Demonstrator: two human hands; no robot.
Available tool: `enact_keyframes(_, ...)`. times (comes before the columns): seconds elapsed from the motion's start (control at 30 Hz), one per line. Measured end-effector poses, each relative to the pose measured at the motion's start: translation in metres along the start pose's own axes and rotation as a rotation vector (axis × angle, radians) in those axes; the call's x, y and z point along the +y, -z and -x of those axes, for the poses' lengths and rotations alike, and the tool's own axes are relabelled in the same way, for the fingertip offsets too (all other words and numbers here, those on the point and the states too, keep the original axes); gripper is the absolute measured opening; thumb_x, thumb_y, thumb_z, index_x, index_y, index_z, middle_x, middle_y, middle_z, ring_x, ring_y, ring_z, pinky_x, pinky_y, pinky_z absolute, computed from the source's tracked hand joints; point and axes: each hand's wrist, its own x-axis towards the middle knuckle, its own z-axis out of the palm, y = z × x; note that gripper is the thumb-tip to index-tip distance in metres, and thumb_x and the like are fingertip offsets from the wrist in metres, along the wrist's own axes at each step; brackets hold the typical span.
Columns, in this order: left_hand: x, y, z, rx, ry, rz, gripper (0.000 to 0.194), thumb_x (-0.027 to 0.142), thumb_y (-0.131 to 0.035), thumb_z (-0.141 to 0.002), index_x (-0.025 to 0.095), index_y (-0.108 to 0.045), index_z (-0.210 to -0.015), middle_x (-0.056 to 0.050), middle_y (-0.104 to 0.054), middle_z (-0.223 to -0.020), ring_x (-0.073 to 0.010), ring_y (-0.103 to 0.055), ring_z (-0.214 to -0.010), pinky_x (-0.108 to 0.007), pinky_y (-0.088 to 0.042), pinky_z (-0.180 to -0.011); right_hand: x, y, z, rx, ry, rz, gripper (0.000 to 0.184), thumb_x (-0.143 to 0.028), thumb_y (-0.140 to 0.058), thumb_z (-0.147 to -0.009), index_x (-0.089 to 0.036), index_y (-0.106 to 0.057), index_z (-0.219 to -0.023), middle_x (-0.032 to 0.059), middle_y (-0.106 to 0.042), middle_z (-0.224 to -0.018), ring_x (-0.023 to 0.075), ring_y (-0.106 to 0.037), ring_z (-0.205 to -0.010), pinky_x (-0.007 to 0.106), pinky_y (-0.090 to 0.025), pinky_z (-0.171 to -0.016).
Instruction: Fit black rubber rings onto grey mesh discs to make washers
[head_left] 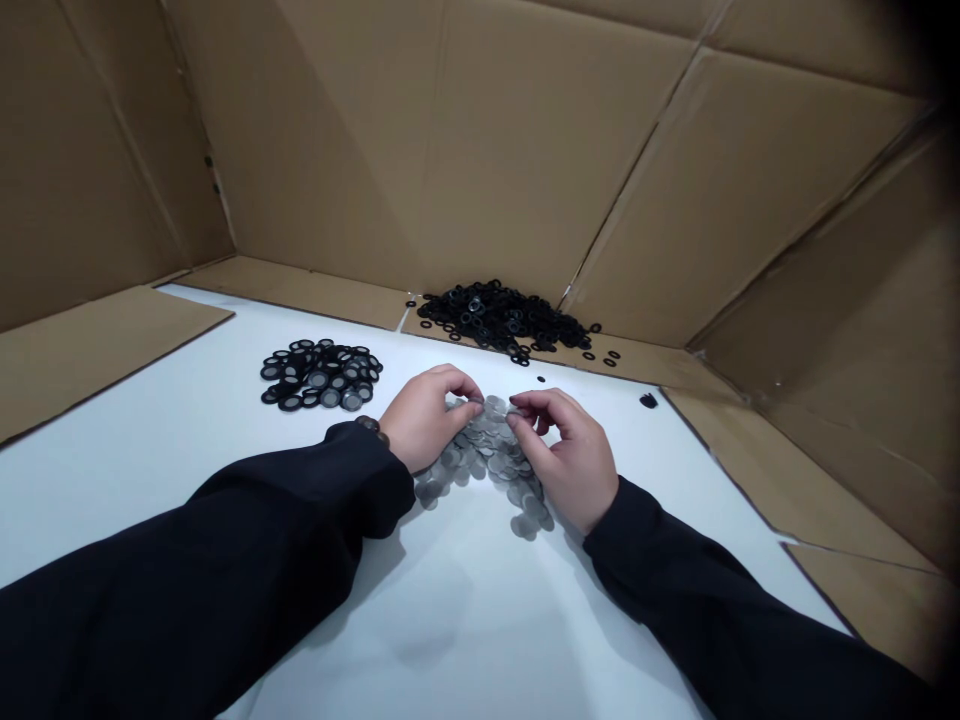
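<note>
Grey discs (499, 440) take centre frame

Dark sleeves (285, 530) sweep in from both lower corners, over the white table (450, 610). And there, mid-frame, the discs lie in a loose heap, both hands right at its far edge! Left hand (427, 415): thumb and forefinger nearly together. Right hand (574, 455): thumb close to fingertips. Either pinching a disc? Cannot tell! Beyond, left of centre, black-rimmed discs (318, 381); farther, upper centre, black rings (510, 325) heaped before the cardboard wall (525, 150).

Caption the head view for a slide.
Left hand and right hand at a pile of grey discs, black rings heaped beyond.
</note>
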Motion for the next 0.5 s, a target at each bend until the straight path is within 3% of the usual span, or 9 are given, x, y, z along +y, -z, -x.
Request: enact_keyframes(0.5,-0.0011,-0.0008,-0.0014,-0.011,0.000,0.034,0.004,0.021,-0.064,-0.080,0.019,-0.067,-0.078,-0.001,-0.065,-0.092,-0.0165,-0.059,-0.090,-0.029,-0.044,-0.085,0.0020,-0.0008,0.0023,-0.005,-0.061,-0.006,0.011,-0.023,-0.060,-0.087,-0.020,-0.065,-0.096,0.0014,-0.065,-0.083,0.0142,-0.056,-0.070,0.029,-0.047,-0.068)
